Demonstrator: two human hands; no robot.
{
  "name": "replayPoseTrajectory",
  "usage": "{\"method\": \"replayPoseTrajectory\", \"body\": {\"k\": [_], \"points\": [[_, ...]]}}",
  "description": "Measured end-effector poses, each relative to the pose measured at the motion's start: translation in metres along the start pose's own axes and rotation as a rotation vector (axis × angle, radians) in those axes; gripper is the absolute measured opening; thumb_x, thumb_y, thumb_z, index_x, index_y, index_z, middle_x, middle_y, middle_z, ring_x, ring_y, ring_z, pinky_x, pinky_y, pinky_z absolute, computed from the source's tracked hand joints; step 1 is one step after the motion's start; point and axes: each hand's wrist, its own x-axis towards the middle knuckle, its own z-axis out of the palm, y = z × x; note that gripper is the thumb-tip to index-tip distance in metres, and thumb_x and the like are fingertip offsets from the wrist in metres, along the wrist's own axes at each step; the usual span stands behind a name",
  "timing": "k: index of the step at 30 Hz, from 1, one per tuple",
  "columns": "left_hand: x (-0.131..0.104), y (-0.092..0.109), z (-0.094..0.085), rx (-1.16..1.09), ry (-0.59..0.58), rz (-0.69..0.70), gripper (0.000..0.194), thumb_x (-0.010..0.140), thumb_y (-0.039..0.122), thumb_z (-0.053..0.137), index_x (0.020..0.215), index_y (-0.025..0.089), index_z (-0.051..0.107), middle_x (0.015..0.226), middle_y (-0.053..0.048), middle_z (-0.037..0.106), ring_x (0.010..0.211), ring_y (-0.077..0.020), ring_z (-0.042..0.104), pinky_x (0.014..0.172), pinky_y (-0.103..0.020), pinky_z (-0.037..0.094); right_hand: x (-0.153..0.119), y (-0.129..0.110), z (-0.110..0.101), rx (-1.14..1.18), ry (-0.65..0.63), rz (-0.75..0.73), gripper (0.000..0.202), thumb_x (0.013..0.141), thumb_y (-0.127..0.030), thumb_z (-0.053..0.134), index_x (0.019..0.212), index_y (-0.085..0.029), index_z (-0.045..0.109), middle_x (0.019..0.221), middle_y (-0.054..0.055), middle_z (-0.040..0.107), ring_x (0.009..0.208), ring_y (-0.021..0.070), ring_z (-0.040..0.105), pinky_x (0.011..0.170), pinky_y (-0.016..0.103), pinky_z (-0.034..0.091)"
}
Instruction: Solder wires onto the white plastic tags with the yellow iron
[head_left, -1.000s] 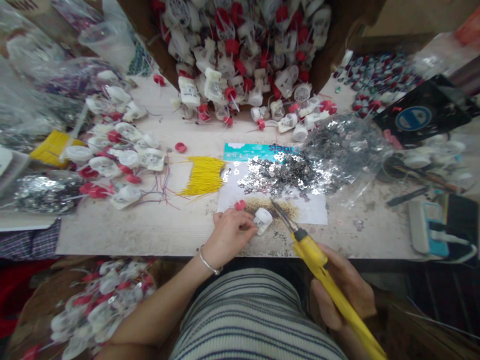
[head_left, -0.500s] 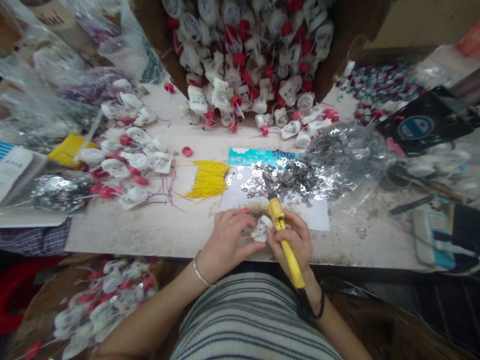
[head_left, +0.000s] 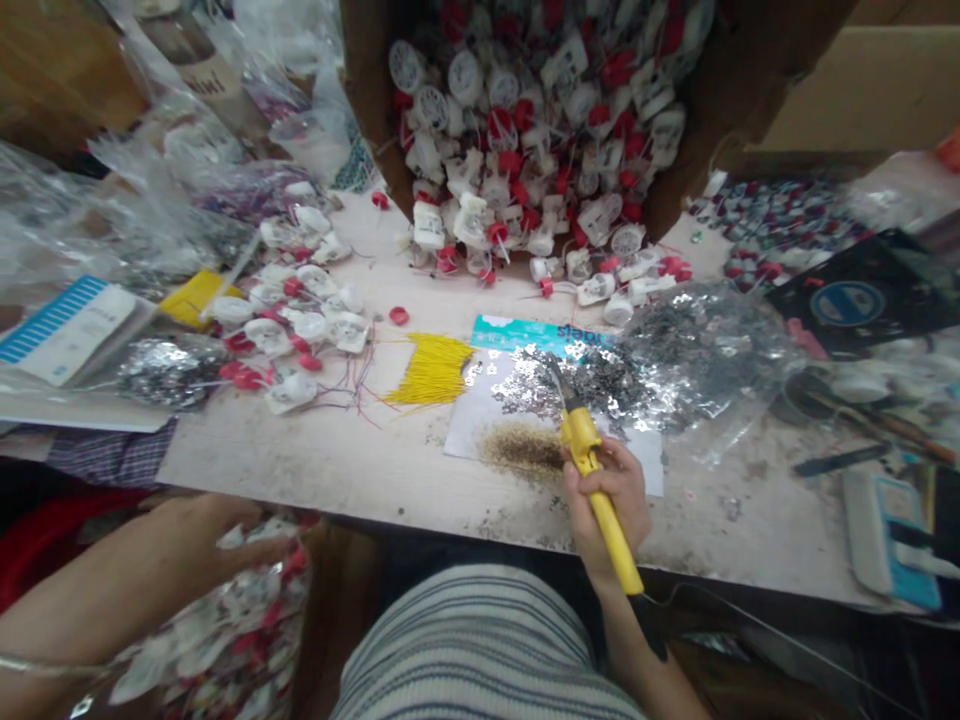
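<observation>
My right hand (head_left: 611, 495) is closed round a yellow soldering iron (head_left: 616, 545). Its dark tip points up and away, over the near edge of a heap of small shiny metal pieces (head_left: 536, 380). At lower left, my left hand (head_left: 206, 540) hangs over a box of white plastic parts with red caps (head_left: 225, 640). Its thumb and fingers are apart, somewhat blurred, and white parts show between them. On the white sheet (head_left: 465, 435) beside the iron lies a brownish granular pile (head_left: 525, 450). Yellow wires (head_left: 431, 370) lie bunched left of the sheet.
A large cardboard box (head_left: 750, 90) full of similar white and red parts stands at the back. More parts (head_left: 307, 325) with loose wires lie left. A plastic bag of metal pieces (head_left: 705, 350) and a black box (head_left: 847, 300) are right. A thin cable trails below the table edge.
My left hand has gone from the table down to the box at lower left, and the white part is no longer by the iron. The view has shifted, with the iron still in my right hand.
</observation>
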Motion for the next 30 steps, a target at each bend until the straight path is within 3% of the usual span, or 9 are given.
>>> {"method": "replayPoseTrajectory", "body": {"k": [3,9,10,13,17,20,24,28,30], "points": [[0.014,0.030,0.003,0.161,0.007,0.181,0.040,0.069,0.065,0.057,0.084,0.029,0.070,0.084,0.004,0.073,0.079,-0.0234,0.065,0.073,-0.035,0.048,0.003,-0.002,-0.001,-0.026,0.006,-0.016,0.020,0.071,-0.007,0.066,0.065,-0.019,0.052,0.110,0.004,0.057,0.096,0.0161,0.064,0.074,0.031,0.060],[0.107,0.190,0.019,0.005,-0.211,0.762,0.029,0.083,0.042,0.053,0.094,0.022,0.070,0.084,-0.003,0.072,0.074,-0.0172,0.064,0.070,-0.027,0.045,0.003,-0.007,-0.009,-0.067,-0.009,-0.060,0.021,0.071,-0.004,0.065,0.065,-0.019,0.052,0.108,0.004,0.057,0.090,0.0146,0.065,0.072,0.028,0.060],[0.126,0.217,0.024,-0.029,-0.175,0.820,0.027,0.084,0.039,0.053,0.093,0.020,0.070,0.085,-0.004,0.071,0.076,-0.0169,0.063,0.072,-0.027,0.045,0.001,-0.007,-0.011,-0.080,-0.002,-0.056,0.021,0.071,-0.003,0.065,0.065,-0.019,0.052,0.108,0.004,0.056,0.091,0.0148,0.065,0.073,0.029,0.060],[0.176,0.287,0.041,-0.045,0.196,0.845,0.025,0.084,0.029,0.053,0.101,0.015,0.066,0.101,-0.008,0.068,0.095,-0.0204,0.058,0.086,-0.032,0.039,-0.004,-0.007,-0.016,-0.084,0.011,-0.029,0.021,0.072,-0.003,0.064,0.066,-0.019,0.051,0.110,0.004,0.055,0.094,0.0161,0.065,0.072,0.030,0.061],[0.212,0.342,0.063,0.141,0.454,0.796,0.029,0.081,0.025,0.054,0.105,0.010,0.061,0.108,-0.015,0.064,0.110,-0.0295,0.047,0.095,-0.045,0.028,-0.007,-0.011,-0.018,-0.113,0.003,-0.025,0.021,0.073,-0.005,0.063,0.065,-0.019,0.051,0.110,0.005,0.055,0.089,0.0165,0.066,0.068,0.031,0.062],[0.221,0.352,0.067,0.222,0.447,0.749,0.027,0.079,0.025,0.055,0.098,0.007,0.062,0.101,-0.017,0.065,0.106,-0.0311,0.049,0.093,-0.045,0.028,-0.005,-0.014,-0.020,-0.146,0.007,-0.010,0.021,0.075,-0.006,0.062,0.064,-0.019,0.049,0.109,0.005,0.055,0.088,0.0162,0.066,0.067,0.030,0.062],[0.211,0.334,0.045,0.103,0.447,0.757,0.032,0.079,0.032,0.056,0.099,0.008,0.061,0.093,-0.013,0.065,0.095,-0.0273,0.055,0.090,-0.043,0.031,-0.004,-0.012,-0.029,-0.134,0.026,-0.022,0.022,0.073,-0.004,0.063,0.065,-0.019,0.050,0.109,0.005,0.055,0.089,0.0163,0.066,0.067,0.030,0.063],[0.168,0.294,0.007,-0.116,0.323,0.766,0.032,0.075,0.034,0.060,0.098,0.012,0.061,0.083,-0.006,0.064,0.077,-0.0181,0.057,0.074,-0.031,0.040,-0.003,-0.009,-0.037,-0.031,0.076,-0.027,0.026,0.070,0.003,0.062,0.065,-0.018,0.047,0.112,0.003,0.054,0.091,0.0159,0.067,0.068,0.030,0.063],[0.138,0.271,-0.001,-0.151,0.149,0.754,0.031,0.072,0.036,0.064,0.093,0.014,0.062,0.075,-0.003,0.063,0.066,-0.0149,0.057,0.065,-0.028,0.040,-0.002,-0.009,-0.035,0.025,0.093,-0.003,0.027,0.070,0.004,0.061,0.065,-0.017,0.046,0.114,0.002,0.051,0.094,0.0166,0.067,0.070,0.031,0.063]]}}
